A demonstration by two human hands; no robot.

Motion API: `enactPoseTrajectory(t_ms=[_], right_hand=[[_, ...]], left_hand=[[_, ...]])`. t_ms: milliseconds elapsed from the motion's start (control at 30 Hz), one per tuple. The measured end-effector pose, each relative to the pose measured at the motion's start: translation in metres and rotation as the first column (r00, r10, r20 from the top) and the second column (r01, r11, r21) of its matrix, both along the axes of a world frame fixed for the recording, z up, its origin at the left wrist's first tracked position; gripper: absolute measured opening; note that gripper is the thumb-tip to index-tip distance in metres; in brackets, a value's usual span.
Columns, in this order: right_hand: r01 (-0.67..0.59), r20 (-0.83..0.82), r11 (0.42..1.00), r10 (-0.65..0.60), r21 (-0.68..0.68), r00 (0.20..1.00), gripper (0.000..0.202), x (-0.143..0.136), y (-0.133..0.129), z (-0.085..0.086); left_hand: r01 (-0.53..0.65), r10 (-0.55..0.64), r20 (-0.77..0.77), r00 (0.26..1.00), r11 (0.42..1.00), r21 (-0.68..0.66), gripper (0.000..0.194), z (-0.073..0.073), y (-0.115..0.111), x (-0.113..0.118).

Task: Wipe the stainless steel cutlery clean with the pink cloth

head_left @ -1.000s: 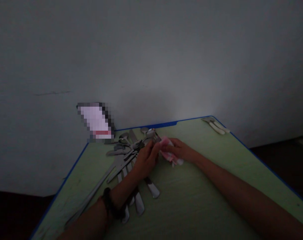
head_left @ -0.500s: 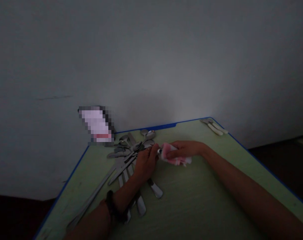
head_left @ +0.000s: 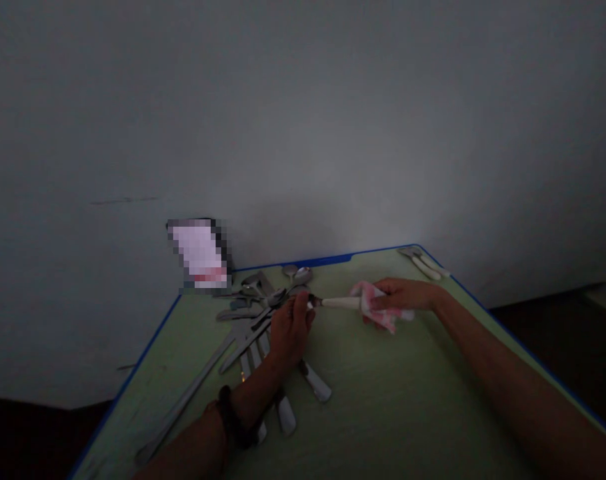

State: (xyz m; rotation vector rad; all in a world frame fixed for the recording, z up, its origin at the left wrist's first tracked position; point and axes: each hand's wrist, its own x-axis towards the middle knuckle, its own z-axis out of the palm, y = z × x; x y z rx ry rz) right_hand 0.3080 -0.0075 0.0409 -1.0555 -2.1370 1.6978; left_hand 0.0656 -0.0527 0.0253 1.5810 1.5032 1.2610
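My left hand is closed on the metal end of a white-handled piece of cutlery; its head is hidden by the fingers. The pale handle points right, above the table. At its far end, my right hand grips a crumpled pink-and-white cloth, which wraps around the handle's tip. Beneath and beside my left hand lies a pile of metal cutlery, with spoons, knives and broad handles fanned out in several directions.
Two white-handled utensils lie at the table's back right corner. A blurred-out phone-like device leans against the wall at the back left. The green table has a blue edge.
My right hand and the cloth have slid right, away from my left hand, baring the white handle between them. My left hand stays near the same spot. The view has shifted slightly.
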Motion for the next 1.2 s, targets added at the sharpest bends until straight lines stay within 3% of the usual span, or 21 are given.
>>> enactPoseTrajectory(t_ms=[133, 267, 367, 433, 567, 633, 700, 767, 867, 933, 1000, 1200], right_hand=[[0.081, 0.012, 0.968, -0.087, 0.236, 0.996, 0.034, -0.005, -0.012, -0.01], [0.148, -0.158, 0.928, -0.098, 0.343, 0.983, 0.077, -0.012, -0.028, 0.005], [0.097, -0.256, 0.955, -0.023, 0.282, 0.966, 0.06, -0.026, -0.042, 0.018], [0.109, -0.264, 0.973, -0.053, 0.203, 0.963, 0.048, -0.037, -0.049, 0.021], [0.213, -0.179, 0.916, -0.159, 0.34, 0.971, 0.039, -0.038, -0.048, 0.018], [0.357, -0.199, 0.838, -0.3, 0.413, 0.933, 0.039, -0.021, -0.038, 0.013], [0.53, -0.224, 0.68, -0.489, 0.508, 0.843, 0.041, 0.005, -0.025, 0.005], [0.529, -0.126, 0.504, -0.631, 0.683, 0.765, 0.04, 0.031, -0.012, -0.008], [0.366, 0.042, 0.35, -0.769, 0.862, 0.637, 0.038, 0.059, -0.002, -0.033], [0.276, 0.107, 0.288, -0.844, 0.917, 0.526, 0.038, 0.065, -0.003, -0.046], [0.175, 0.157, 0.266, -0.868, 0.948, 0.472, 0.038, 0.064, -0.005, -0.053], [0.078, 0.233, 0.296, -0.867, 0.952, 0.441, 0.038, 0.061, -0.002, -0.053]], left_hand=[[-0.066, 0.068, 0.13, 0.989, 0.998, -0.017, 0.052, -0.004, 0.007, -0.006], [-0.004, 0.003, 0.156, 0.988, 1.0, 0.009, 0.056, -0.008, 0.004, -0.003], [0.067, -0.078, 0.147, 0.986, 0.995, 0.075, 0.049, -0.01, -0.001, 0.001], [0.11, -0.118, 0.067, 0.991, 0.988, 0.11, 0.047, -0.01, -0.001, 0.002], [0.235, -0.207, -0.181, 0.962, 0.96, 0.154, 0.036, -0.011, 0.003, 0.0], [0.299, -0.253, -0.271, 0.929, 0.943, 0.147, 0.025, -0.013, 0.005, 0.0], [0.363, -0.3, -0.339, 0.892, 0.921, 0.14, 0.02, -0.014, 0.005, 0.001], [0.424, -0.343, -0.394, 0.853, 0.895, 0.139, 0.019, -0.015, 0.003, 0.003], [0.485, -0.384, -0.445, 0.809, 0.864, 0.135, 0.02, -0.016, 0.001, 0.005], [0.509, -0.398, -0.473, 0.786, 0.851, 0.13, 0.02, -0.017, 0.001, 0.005], [0.529, -0.409, -0.504, 0.761, 0.841, 0.117, 0.019, -0.017, 0.001, 0.004], [0.556, -0.438, -0.546, 0.714, 0.829, 0.063, 0.018, -0.017, 0.0, 0.004]])
